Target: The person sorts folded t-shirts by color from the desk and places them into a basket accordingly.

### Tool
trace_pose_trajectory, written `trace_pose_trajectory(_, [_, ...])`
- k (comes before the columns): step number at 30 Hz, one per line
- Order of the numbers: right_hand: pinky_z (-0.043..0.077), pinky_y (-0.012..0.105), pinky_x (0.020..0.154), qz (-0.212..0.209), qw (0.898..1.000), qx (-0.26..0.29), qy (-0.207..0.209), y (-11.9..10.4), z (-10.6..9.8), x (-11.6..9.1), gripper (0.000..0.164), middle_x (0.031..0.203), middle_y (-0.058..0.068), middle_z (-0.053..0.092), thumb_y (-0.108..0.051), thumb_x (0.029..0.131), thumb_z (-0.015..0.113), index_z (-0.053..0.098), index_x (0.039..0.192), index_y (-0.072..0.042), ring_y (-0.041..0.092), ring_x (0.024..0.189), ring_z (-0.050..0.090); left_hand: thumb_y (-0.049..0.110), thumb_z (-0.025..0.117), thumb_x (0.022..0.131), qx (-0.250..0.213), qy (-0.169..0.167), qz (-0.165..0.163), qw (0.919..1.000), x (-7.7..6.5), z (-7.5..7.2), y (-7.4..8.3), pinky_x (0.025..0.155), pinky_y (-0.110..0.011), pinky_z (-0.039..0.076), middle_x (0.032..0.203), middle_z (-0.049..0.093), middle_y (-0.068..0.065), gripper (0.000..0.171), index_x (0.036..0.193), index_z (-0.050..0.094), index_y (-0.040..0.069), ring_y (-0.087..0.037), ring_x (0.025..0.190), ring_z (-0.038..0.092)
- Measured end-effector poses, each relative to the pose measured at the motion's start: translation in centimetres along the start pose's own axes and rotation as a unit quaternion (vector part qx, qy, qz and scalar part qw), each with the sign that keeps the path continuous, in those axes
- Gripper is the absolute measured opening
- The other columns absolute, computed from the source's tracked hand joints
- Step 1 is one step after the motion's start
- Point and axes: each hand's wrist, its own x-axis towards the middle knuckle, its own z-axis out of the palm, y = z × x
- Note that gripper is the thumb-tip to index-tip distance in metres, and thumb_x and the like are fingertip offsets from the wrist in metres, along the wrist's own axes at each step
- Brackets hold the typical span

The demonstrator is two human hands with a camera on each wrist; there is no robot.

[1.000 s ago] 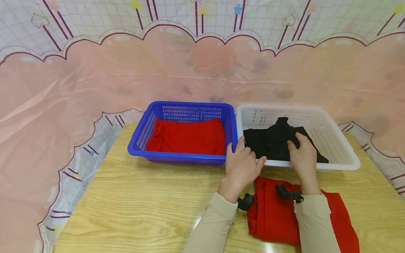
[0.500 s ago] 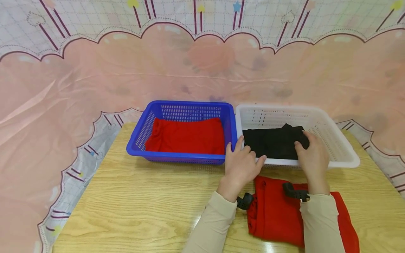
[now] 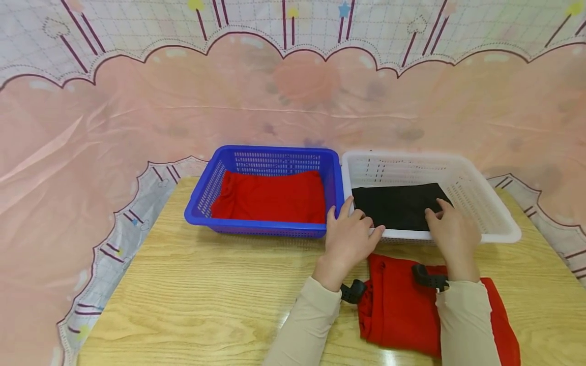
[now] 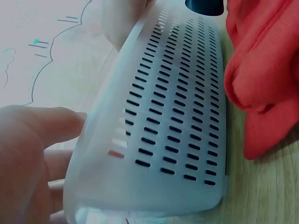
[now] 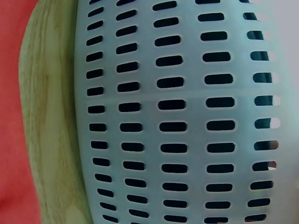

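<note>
In the head view, a folded black cloth (image 3: 398, 206) lies flat inside the white plastic basket (image 3: 499, 218). My right hand (image 3: 455, 236) reaches over its front rim, index finger and thumb apart and slightly bent at the cloth's right end. My left hand (image 3: 348, 241) grips the front rim near the left corner, fingers over it and thumb against it. In the left wrist view, that thumb (image 4: 58, 122) meets the rim and the other fingers pass behind it. The right wrist view shows only the slotted basket wall (image 5: 191, 112), so the right hand is hidden there.
A blue basket (image 3: 265, 225) holding a folded red cloth (image 3: 274, 195) stands against the white one's left side. Another red garment (image 3: 400, 305), folded, lies on the wooden table (image 3: 192, 290) under my forearms. A patterned curtain (image 3: 293, 117) hangs behind.
My right hand has shifted right and let go of the bunched black cloth, which has gone from raised to flat. The left hand and both baskets stay put.
</note>
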Motion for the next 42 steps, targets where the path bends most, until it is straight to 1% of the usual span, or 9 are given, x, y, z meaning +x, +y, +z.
trace_pose_trajectory(9, [0.035,0.039,0.06,-0.018,0.996,0.085,0.021,0.5,-0.2,-0.4,0.049,0.112,0.015,0.058,-0.04,0.094,0.034,0.043,0.133,-0.013,0.033,0.092,0.053,0.042,0.045,0.09,-0.073,0.062,0.028,0.995,0.0,-0.2,-0.5,0.104,-0.048,0.018,0.105,0.059,0.011,0.024,0.093,0.066,0.031,-0.016,0.123,0.035])
trace_pose_trajectory(14, [0.036,0.025,0.072,-0.046,0.968,0.239,0.06,1.0,-0.4,-0.7,0.037,0.104,-0.001,0.063,-0.034,0.093,0.043,0.054,0.124,-0.018,0.011,0.093,0.053,0.039,0.045,0.091,-0.165,0.071,0.024,0.9835,0.0,-0.4,-1.0,0.103,-0.039,0.024,0.108,0.059,0.014,0.023,0.1,0.064,0.03,-0.01,0.112,0.045])
trace_pose_trajectory(18, [0.04,0.009,0.077,-0.086,0.893,0.442,0.019,2.2,-1.6,-1.5,0.035,0.096,-0.006,0.064,-0.02,0.091,0.051,0.053,0.124,-0.009,0.003,0.087,0.057,0.04,0.044,0.092,-0.3,0.071,0.012,0.9511,-0.3,-0.6,-1.5,0.079,-0.026,0.043,0.11,0.056,0.016,0.026,0.109,0.06,0.03,-0.004,0.089,0.052])
trace_pose_trajectory(22, [0.046,0.016,0.078,-0.104,0.803,0.586,-0.036,3.5,-2.9,-2.6,0.034,0.097,0.004,0.065,-0.006,0.09,0.05,0.05,0.123,0.002,0.013,0.088,0.061,0.037,0.046,0.092,-0.445,0.065,0.002,0.8931,-0.7,-0.7,-1.7,0.064,-0.02,0.045,0.101,0.059,0.015,0.026,0.11,0.06,0.025,-0.002,0.078,0.054])
trace_pose_trajectory(26, [0.049,0.025,0.074,-0.121,0.755,0.641,-0.059,4.8,-3.7,-3.7,0.034,0.097,0.011,0.064,0.003,0.09,0.044,0.046,0.124,0.009,0.019,0.086,0.063,0.036,0.049,0.09,-0.562,0.017,-0.007,0.827,-1.3,-0.5,-1.9,0.063,-0.024,0.05,0.092,0.063,0.008,0.026,0.106,0.062,0.019,-0.012,0.08,0.06])
trace_pose_trajectory(29, [0.051,0.025,0.066,-0.11,0.763,0.635,-0.038,6.5,-4.2,-4.6,0.032,0.095,0.008,0.065,0.002,0.091,0.043,0.047,0.123,0.007,0.016,0.083,0.064,0.037,0.05,0.09,-0.616,-0.041,-0.021,0.786,-1.8,-0.3,-2.2,0.064,-0.03,0.052,0.09,0.065,0.004,0.027,0.102,0.063,0.018,-0.02,0.08,0.062])
trace_pose_trajectory(32, [0.051,0.019,0.061,-0.085,0.786,0.612,-0.012,8.9,-4.5,-5.7,0.031,0.093,0.002,0.066,0.0,0.092,0.043,0.051,0.122,0.003,0.009,0.079,0.064,0.036,0.05,0.09,-0.629,-0.096,-0.044,0.7704,-2.5,-0.1,-2.7,0.066,-0.035,0.052,0.089,0.065,0.001,0.028,0.101,0.064,0.014,-0.021,0.08,0.063])
trace_pose_trajectory(38, [0.048,0.012,0.061,-0.021,0.819,0.573,-0.034,13.6,-3.3,-7.7,0.029,0.093,-0.009,0.066,-0.007,0.093,0.044,0.056,0.12,-0.01,0.002,0.079,0.062,0.033,0.05,0.091,-0.605,-0.17,-0.094,0.7724,-3.9,0.5,-3.9,0.061,-0.036,0.053,0.087,0.065,-0.003,0.03,0.104,0.062,0.009,-0.024,0.075,0.064])
trace_pose_trajectory(42, [0.044,0.008,0.06,0.048,0.877,0.472,-0.077,15.5,-1.7,-8.3,0.034,0.096,-0.024,0.057,-0.022,0.093,0.047,0.05,0.126,-0.02,-0.01,0.082,0.054,0.033,0.049,0.091,-0.571,-0.209,-0.112,0.7861,-5.1,0.6,-4.5,0.056,-0.038,0.052,0.08,0.065,-0.004,0.033,0.109,0.06,0.007,-0.024,0.067,0.064])
